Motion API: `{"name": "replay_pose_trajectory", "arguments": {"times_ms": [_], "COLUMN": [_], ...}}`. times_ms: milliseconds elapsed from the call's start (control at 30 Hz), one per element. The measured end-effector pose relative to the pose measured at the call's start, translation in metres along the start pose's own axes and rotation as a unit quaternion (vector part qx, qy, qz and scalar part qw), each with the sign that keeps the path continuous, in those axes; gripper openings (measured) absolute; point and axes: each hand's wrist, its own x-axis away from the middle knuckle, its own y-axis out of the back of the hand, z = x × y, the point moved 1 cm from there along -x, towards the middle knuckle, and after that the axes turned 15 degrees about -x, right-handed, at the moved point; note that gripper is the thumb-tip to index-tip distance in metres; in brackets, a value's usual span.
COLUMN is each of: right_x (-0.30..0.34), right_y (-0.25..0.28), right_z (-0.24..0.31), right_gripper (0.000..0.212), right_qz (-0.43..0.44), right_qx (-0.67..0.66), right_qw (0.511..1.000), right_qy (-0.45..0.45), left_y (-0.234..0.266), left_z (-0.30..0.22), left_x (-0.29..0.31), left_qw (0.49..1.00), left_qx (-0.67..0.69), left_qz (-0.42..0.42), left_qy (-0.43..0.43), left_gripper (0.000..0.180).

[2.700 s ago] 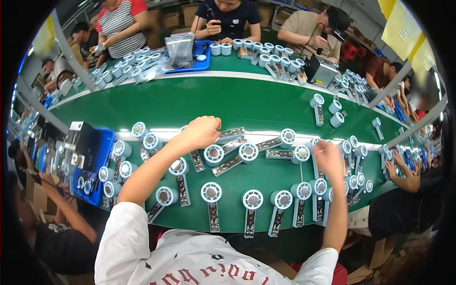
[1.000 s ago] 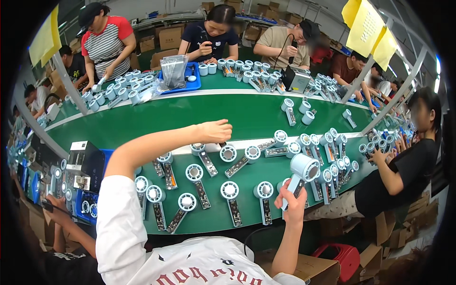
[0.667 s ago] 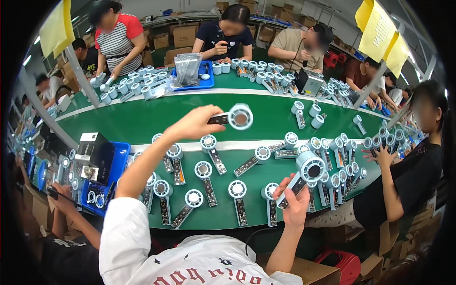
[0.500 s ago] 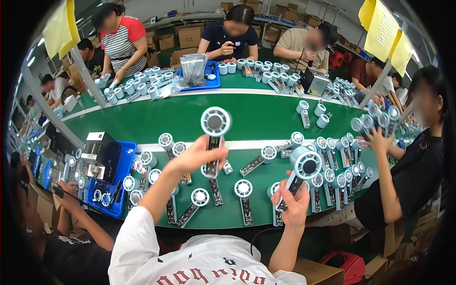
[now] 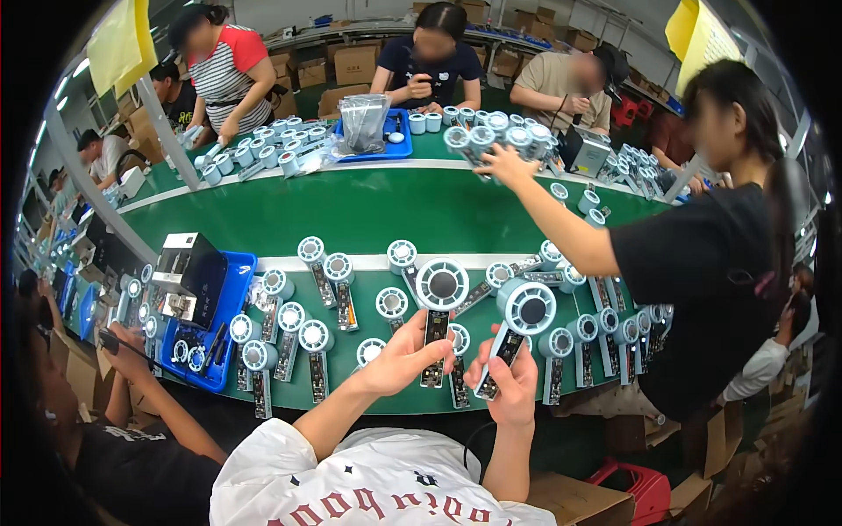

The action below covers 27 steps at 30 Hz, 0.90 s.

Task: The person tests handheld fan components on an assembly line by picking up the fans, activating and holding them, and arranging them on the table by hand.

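My left hand is closed around the handle of a pale blue handheld fan, its round head up and the dark circuit board in the handle uncovered. Close beside it, my right hand grips a second such fan, tilted, with its board also showing. The two fan heads nearly meet in front of my chest. Behind and around them, several similar fans lie on the green table, among them a fan to the left and a fan to the right.
At left, a blue tray holds a black-and-silver machine and small black parts. A co-worker's arm stretches over the table from the right, carrying several fans. Other people sit across the green belt; one works close at my left.
My left hand has come down and right with its fan, and my right hand slightly left, bringing both fans together. The co-worker at right has leaned in and reached across with a bunch of fans.
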Motion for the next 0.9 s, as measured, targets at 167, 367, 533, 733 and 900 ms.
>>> {"name": "replay_pose_trajectory", "arguments": {"times_ms": [167,367,533,733,900], "right_x": [0.000,0.001,0.001,0.001,0.002], "right_y": [-0.006,-0.009,-0.008,-0.011,-0.012], "right_z": [0.000,-0.003,-0.006,-0.007,-0.008], "right_gripper": [0.043,0.042,0.041,0.041,0.041], "right_qz": [0.003,0.007,-0.023,-0.017,-0.021], "right_qx": [0.004,0.027,0.033,0.048,0.053], "right_qw": [1.000,1.000,0.999,0.999,0.998], "right_qy": [0.002,0.014,0.016,-0.001,-0.001], "left_y": [-0.009,-0.011,-0.006,-0.007,-0.006], "left_z": [-0.006,-0.005,0.002,-0.002,-0.001], "left_x": [-0.002,-0.002,-0.001,0.001,0.002], "left_qw": [1.000,0.999,1.000,1.000,1.000], "left_qx": [0.010,0.010,0.000,-0.015,-0.024], "left_qz": [0.021,0.029,0.007,0.004,0.005], "left_qy": [-0.006,-0.023,-0.021,-0.015,-0.019], "left_gripper": [0.040,0.040,0.040,0.043,0.043]}}
